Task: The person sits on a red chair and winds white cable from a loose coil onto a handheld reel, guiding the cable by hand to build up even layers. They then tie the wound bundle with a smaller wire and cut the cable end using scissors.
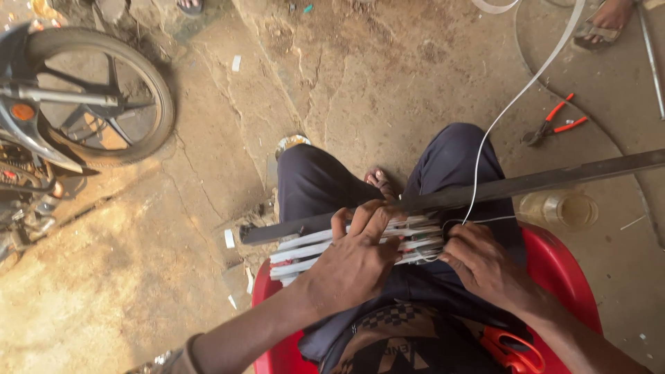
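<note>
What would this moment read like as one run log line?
left hand: pressing strips on bar | right hand: pinching white strap at bundle end | pliers on floor | seated, red chair

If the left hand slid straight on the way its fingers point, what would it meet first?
Probably the long dark metal bar lying across the knees. The left hand rests on the bundle of white strips, fingers aimed at the bar just beyond.

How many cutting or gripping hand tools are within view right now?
2: red-handled pliers on the floor at upper right, and orange-handled scissors on the red chair by the right forearm. Others may be hidden.
</note>
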